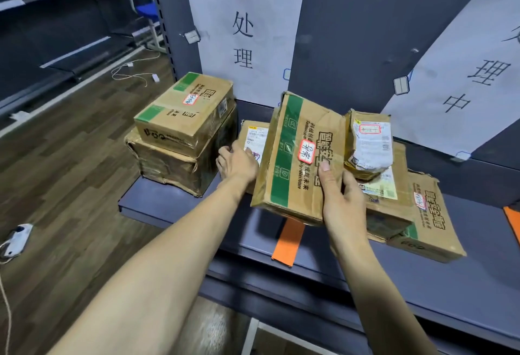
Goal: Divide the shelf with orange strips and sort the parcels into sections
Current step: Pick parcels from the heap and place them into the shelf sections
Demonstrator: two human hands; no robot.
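The right hand (342, 200) grips the green-banded carton (298, 158) at its near right corner, thumb pressed on the top face, holding it tilted above the orange strip (287, 243) that lies on the shelf (168, 208). The left hand (237, 165), fingers fairly straight, rests against the small flat parcel (254, 141) just left of that carton. A one-handed corner hold on a dented box could let it pivot and drop onto the strip, shoving it crooked, or knock the wrapped packet (370, 143) perched on the parcels right of the carton. The stacked pair of boxes (183, 132) stands well left of the strip. The carton hides the strip's far end and most of the small parcel; a second orange strip (512, 219) is cut off at the frame's right edge; label handwriting is hard to read
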